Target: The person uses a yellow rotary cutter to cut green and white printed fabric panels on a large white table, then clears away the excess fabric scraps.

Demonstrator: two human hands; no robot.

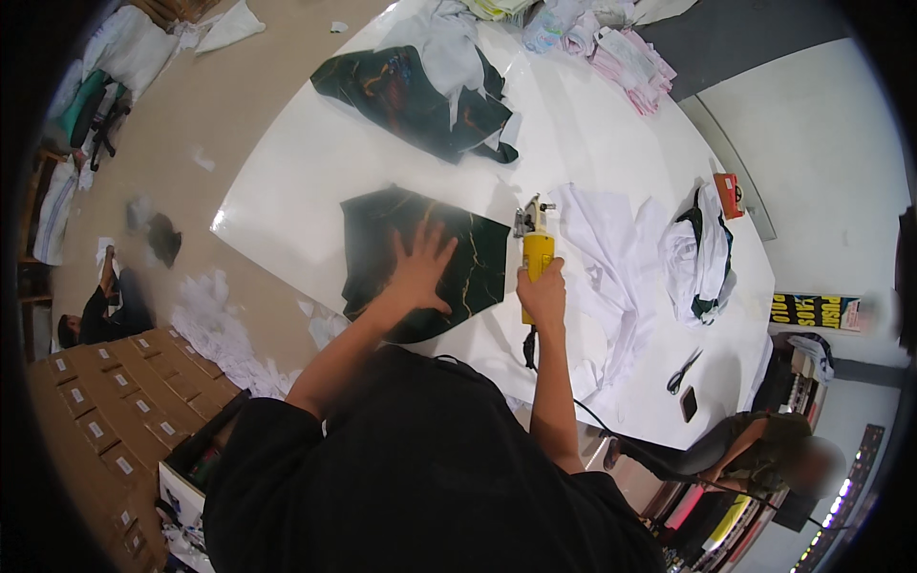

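Note:
My left hand [418,275] lies flat with fingers spread on a dark green fabric piece [478,258] with gold vein-like lines. My right hand [543,294] grips the yellow body of a corded electric cloth cutter [539,254]. The cutter's metal head points away from me, just right of the green fabric's edge. Its dark cord trails down past my right forearm. White cloth [604,244] lies loosely folded to the right of the cutter. Farther off on the white table [277,181] is another dark green patterned fabric piece [382,91], with white cloth partly over it.
At right are a white and green cloth bundle [695,253], a small red box [729,195], scissors [683,371] and a dark phone-like object [689,404]. A person [755,449] is at lower right; another [110,306] is low at left, near cardboard boxes [124,420] and white scraps [224,320].

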